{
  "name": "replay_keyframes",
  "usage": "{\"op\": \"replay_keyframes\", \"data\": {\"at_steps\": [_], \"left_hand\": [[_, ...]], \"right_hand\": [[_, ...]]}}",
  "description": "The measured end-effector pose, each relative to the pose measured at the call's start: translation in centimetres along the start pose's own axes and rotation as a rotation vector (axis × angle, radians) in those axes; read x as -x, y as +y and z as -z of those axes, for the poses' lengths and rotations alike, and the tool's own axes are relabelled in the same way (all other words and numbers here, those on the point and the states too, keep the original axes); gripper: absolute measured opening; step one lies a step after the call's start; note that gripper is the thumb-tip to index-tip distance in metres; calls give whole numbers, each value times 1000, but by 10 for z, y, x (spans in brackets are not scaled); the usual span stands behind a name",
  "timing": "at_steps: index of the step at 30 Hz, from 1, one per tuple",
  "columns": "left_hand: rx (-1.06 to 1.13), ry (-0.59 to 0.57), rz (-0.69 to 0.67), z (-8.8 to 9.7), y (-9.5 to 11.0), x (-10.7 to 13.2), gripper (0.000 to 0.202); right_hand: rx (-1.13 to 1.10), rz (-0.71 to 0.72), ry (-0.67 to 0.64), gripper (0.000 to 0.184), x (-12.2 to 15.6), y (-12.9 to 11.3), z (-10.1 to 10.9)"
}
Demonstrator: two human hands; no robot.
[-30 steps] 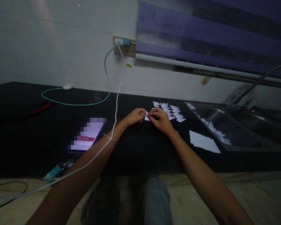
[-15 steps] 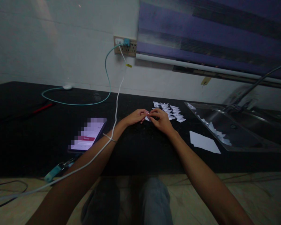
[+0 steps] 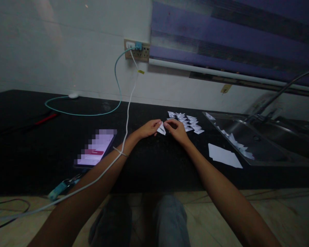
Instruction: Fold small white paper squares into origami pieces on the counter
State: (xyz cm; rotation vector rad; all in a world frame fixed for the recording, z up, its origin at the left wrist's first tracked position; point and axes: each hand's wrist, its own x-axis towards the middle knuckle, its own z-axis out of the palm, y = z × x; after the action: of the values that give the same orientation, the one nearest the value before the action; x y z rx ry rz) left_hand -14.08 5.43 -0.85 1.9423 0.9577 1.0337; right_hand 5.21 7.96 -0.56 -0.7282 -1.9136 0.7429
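White paper now: pinching it in the left hand, likely to keep folds tight, with the right hand curled alongside, grip unclear.

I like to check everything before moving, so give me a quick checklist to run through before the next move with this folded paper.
1. Left hand holding the folded paper: ok.
2. Right hand gripping it too: cannot tell; its fingertips are at the right edge.
3. Flat white sheets on the counter, off the sink: ok.
4. Left forearm unobstructed in view: not ok; the white cable crosses in front.
5. Cable not touching that forearm: cannot tell.
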Motion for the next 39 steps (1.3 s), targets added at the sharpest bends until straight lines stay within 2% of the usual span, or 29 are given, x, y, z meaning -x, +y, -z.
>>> {"op": "replay_keyframes", "data": {"at_steps": [3, 8, 13, 20, 33, 39], "left_hand": [[-37, 19, -6, -1, 1, 1, 31], [-118, 20, 18, -1, 2, 3, 30], [-165, 16, 40, -2, 4, 2, 29], [-178, 15, 30, -1, 6, 3, 27], [-205, 16, 28, -1, 10, 4, 27], [-120, -31, 54, 0, 7, 3, 33]], "right_hand": [[-120, -100, -89, 26, -2, 4, 0], [-205, -201, -95, 23, -1, 2, -1], [-230, -216, -88, 23, -1, 2, -1], [-196, -257, -105, 31, -2, 3, 1], [-158, -194, -103, 28, -3, 16, 0], [-133, -142, -124, 30, -2, 15, 0]]}}
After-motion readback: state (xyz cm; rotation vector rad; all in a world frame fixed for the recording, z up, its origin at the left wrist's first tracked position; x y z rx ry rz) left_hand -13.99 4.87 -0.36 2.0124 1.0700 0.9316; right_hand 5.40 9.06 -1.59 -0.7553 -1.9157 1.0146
